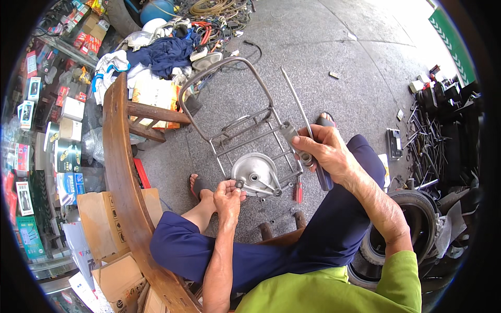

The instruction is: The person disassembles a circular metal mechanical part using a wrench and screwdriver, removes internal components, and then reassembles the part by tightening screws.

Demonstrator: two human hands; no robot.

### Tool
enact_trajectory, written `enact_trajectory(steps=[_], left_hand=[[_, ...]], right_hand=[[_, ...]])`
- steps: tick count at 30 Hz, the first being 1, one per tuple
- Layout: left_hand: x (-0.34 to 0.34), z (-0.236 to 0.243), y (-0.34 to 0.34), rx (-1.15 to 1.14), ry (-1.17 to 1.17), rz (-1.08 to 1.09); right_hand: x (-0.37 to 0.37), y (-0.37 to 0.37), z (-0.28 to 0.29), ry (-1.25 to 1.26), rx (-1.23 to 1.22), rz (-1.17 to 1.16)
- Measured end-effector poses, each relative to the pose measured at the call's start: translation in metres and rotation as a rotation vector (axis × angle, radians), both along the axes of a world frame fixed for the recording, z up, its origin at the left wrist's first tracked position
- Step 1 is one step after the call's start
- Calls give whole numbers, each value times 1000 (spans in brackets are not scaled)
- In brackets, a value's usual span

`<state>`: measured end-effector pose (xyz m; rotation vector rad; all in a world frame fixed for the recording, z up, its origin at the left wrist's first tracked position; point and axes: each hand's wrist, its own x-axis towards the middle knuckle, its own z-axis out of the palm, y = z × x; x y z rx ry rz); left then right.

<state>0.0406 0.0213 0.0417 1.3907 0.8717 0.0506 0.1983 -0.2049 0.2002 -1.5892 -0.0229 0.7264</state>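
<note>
My left hand pinches a small metal washer or nut at the left edge of a round silver hub plate, which has a central hole and a lever. The plate lies on the lower part of a grey tubular rack. My right hand grips a stubby metal cylinder with rings, together with a long metal rod with a dark handle. A red-handled screwdriver lies on the floor beside the rack.
A wooden bench and cardboard boxes are at left, beside a display case of packaged parts. Cloths and cables lie behind. Tyres and piled metal tools are at right on the speckled floor.
</note>
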Motion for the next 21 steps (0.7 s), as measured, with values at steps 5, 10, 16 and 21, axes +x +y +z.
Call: enact_trajectory(steps=[5, 10, 16, 21], left_hand=[[0, -6, -3, 8, -22, 18], [0, -8, -10, 67, -52, 7], [-3, -8, -14, 62, -68, 74], [0, -6, -20, 37, -97, 120]], right_hand=[[0, 0, 2, 8, -6, 17], [0, -2, -3, 5, -23, 8], [-1, 0, -2, 11, -27, 24], [-1, -1, -1, 4, -44, 27]])
